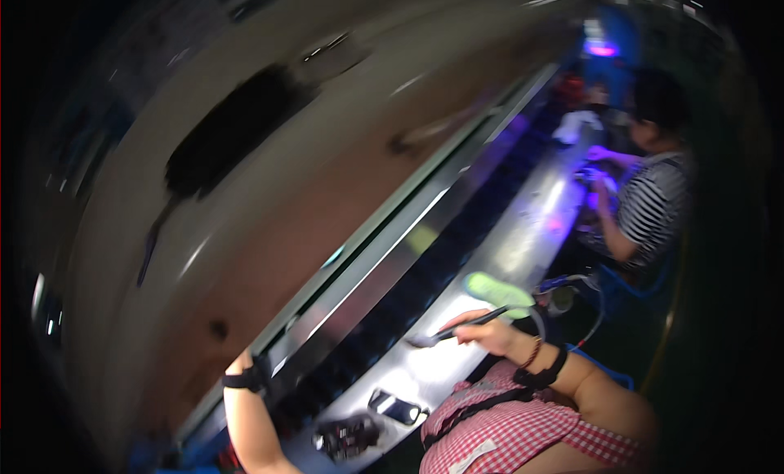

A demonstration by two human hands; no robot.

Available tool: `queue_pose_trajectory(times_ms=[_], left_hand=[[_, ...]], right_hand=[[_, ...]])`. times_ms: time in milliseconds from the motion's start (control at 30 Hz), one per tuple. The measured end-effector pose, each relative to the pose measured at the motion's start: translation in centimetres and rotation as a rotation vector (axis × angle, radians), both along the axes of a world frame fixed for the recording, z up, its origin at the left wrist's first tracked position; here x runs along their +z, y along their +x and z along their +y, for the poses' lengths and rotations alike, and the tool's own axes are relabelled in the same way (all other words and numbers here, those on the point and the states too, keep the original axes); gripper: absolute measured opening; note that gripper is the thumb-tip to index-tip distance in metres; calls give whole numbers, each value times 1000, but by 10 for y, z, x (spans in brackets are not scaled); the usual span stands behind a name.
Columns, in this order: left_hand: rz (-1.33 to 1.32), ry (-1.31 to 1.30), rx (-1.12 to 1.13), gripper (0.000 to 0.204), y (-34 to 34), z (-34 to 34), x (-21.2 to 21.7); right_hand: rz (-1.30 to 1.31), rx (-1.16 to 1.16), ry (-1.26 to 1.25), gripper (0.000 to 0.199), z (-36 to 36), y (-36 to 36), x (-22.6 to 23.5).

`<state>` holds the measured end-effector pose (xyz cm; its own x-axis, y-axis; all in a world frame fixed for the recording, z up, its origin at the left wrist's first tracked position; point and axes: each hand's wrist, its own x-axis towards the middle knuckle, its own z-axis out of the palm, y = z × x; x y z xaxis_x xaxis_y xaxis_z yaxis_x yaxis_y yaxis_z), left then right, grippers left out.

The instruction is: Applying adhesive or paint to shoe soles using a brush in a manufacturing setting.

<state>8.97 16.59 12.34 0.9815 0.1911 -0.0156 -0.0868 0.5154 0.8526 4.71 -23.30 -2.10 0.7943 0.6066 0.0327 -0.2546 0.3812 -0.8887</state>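
The right hand (483,333) is clamped around a dark-handled brush (446,335), its head pointing left over the bright metal counter (445,366). Just beyond that hand lies a pale green, sole-shaped piece (495,290). The left hand (242,361) reaches to the rail (359,286) along the counter's left side; blur hides whether its fingers are apart or together. Nearer lie a phone-like dark rectangle (395,407) and a blurred black object (347,436). Far right, a co-worker in stripes (653,200) sits in violet light.
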Motion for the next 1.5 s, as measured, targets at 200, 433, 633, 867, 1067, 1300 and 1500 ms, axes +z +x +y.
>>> queue_pose_trajectory(times_ms=[200, 433, 633, 867, 1067, 1300, 1500], left_hand=[[-88, -4, -596, 49, 139, -156, 1], [-93, 16, -845, 51, 136, -212, -21], [-64, 36, -857, 52, 73, -182, -53], [19, 10, -698, 54, -48, -147, -109], [9, -358, -29, 73, -206, -161, -166], [-80, -678, -91, 84, -176, -211, -129], [28, -657, 223, 76, -164, -221, -140]], right_hand=[[106, -10, 139, 26, -8, -8, -22], [129, -72, 216, 24, -20, -2, -25], [124, -45, 148, 27, -3, 3, 0], [127, 144, 172, 25, 25, 1, 44], [38, 270, -26, 23, 39, -9, 51], [3, 257, -39, 19, 73, 5, 15], [-507, 134, -197, 19, 103, 0, 36]])
